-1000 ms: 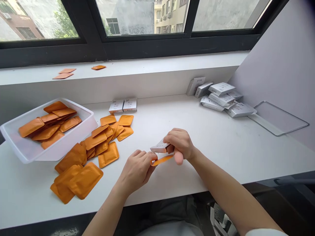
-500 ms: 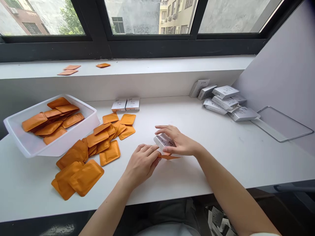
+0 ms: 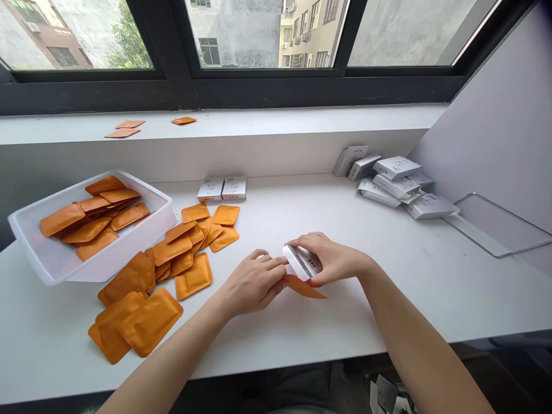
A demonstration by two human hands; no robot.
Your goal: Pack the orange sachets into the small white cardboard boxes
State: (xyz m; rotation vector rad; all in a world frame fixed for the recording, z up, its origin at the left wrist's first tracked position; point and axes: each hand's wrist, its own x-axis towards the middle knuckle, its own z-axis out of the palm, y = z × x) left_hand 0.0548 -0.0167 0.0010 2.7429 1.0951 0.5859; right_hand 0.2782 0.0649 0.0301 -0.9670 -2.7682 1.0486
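Near the middle of the white table, my right hand (image 3: 334, 259) grips a small white-and-silver box (image 3: 303, 261), tilted, with its white end facing my left hand. My left hand (image 3: 256, 282) pinches an orange packet (image 3: 306, 287) at its left end; the packet lies just below the box. The fingertips of my left hand also reach the box's left end. Loose orange packets (image 3: 150, 322) lie in an overlapping spread left of my left hand.
A white bin (image 3: 103, 270) of orange packets stands at the left. Two boxes (image 3: 223, 189) lie by the wall; a pile of boxes (image 3: 395, 167) and a wire frame (image 3: 495, 255) are at the right. Several packets rest on the sill (image 3: 259, 122). More boxes (image 3: 387, 394) show below the table edge.
My right hand and the box have moved slightly right and the box has turned, showing its white end. The orange packet is now more tilted, its right end lower. The view has shifted slightly.
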